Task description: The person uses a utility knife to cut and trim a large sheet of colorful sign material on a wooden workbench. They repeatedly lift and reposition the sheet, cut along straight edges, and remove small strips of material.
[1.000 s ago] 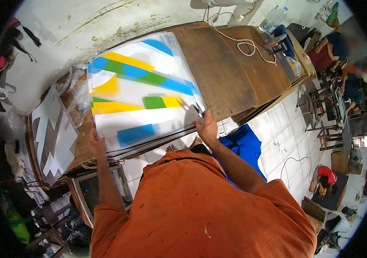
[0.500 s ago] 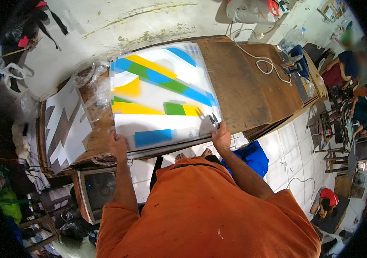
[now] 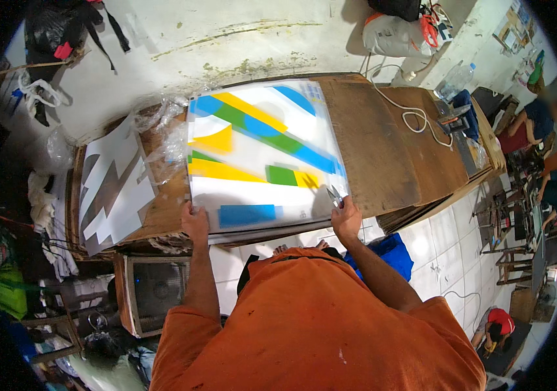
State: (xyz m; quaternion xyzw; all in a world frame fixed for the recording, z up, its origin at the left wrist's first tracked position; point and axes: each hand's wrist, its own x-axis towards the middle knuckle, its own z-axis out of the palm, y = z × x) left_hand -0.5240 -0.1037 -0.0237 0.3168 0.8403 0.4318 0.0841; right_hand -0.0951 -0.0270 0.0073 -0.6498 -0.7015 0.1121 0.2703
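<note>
We've got both hands on the near edge of a big printed sheet (image 3: pixel 262 156), white w/ blue, green, yellow bands & blocks, lying flat on the brown wooden surface (image 3: pixel 389 153). Our left hand (image 3: pixel 195 221) grips the sheet's near-left corner, fingers curled over the edge. Our right hand (image 3: pixel 346 218) sits at the near-right corner, closed around a small metal tool (image 3: pixel 334 194), prob. pliers or snips, can't tell which; its tip rests on the sheet. The sheet's near edge overhangs the surface a bit toward us.

Left of the sheet: crumpled clear plastic film (image 3: pixel 164 133), then a white-and-grey zigzag cutout panel (image 3: pixel 112 186) at the surface's left end. Right of the sheet the surface is bare wood w/ a white cable (image 3: pixel 415 117) looped on it, running to a dark device (image 3: pixel 454 120) near the far-right edge. A clear plastic bottle (image 3: pixel 454 79) stands just beyond. Blue cloth (image 3: pixel 389 254) lies on the tiled floor below our right forearm. Other people (image 3: pixel 539 124) sit well apart at far right.
</note>
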